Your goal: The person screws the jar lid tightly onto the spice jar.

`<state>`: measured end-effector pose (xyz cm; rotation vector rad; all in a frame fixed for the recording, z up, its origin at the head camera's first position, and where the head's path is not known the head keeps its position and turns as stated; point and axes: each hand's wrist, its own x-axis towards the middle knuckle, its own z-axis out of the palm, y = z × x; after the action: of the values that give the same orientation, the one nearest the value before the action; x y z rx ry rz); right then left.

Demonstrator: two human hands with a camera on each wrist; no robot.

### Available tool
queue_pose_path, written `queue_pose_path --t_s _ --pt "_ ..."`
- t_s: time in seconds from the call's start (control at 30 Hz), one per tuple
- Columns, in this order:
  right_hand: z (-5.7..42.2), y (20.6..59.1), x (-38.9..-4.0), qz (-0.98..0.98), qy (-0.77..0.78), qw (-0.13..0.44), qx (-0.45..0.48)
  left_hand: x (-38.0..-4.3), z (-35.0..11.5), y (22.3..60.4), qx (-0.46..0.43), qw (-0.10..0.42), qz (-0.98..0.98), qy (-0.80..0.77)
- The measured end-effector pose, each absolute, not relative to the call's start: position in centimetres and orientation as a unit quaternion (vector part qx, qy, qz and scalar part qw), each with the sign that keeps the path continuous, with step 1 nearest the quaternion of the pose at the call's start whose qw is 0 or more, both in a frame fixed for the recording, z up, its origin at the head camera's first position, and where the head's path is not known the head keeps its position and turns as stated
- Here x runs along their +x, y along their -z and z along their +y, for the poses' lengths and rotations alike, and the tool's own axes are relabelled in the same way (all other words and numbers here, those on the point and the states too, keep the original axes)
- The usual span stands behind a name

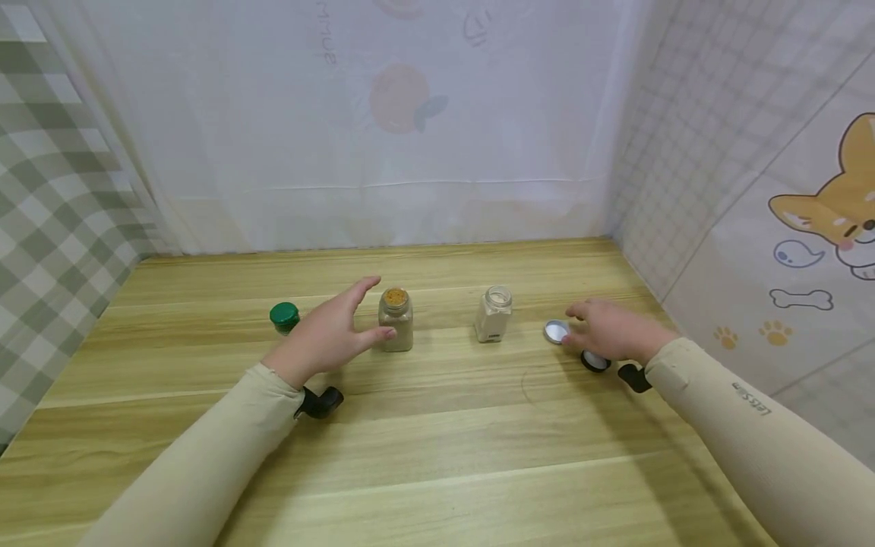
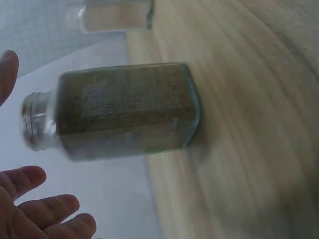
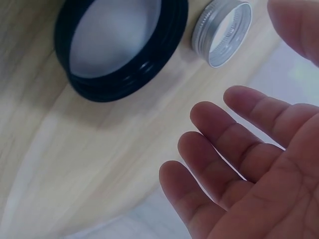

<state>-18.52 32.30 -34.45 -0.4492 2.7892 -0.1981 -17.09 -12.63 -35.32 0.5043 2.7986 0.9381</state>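
Left grip (image 1: pixel 326 330) and right grip (image 1: pixel 613 330) spread loosely, empty, near two uncapped jars (image 1: pixel 396 330) (image 1: pixel 493 323), two upturned lids (image 1: pixel 555 332) (image 1: pixel 596 362), one green cap (image 1: pixel 284 313).

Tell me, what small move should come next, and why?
Perhaps the right hand should pinch the silver lid: that hand hovers close to it, holding nothing, while the brown jar and the pale jar both stand uncapped.

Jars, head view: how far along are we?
Looks done: the orange-filled jar and pale-filled jar stand open; the silver lid and dark lid lie loose. In hand: nothing held; the left hand is open beside the orange-filled jar, the right hand by the lids. Left: if opening, the green-capped container, partly hidden, still wears its cap; if closing, both lids. Pictures don't settle which.
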Motion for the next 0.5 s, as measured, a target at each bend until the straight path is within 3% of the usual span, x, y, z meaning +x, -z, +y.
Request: queue_pose_path --t_s 0.5 --pt "32.1 35.3 -18.7 0.976 0.049 0.137 -0.164 -18.2 -11.3 37.8 0.156 0.105 0.925 -0.329"
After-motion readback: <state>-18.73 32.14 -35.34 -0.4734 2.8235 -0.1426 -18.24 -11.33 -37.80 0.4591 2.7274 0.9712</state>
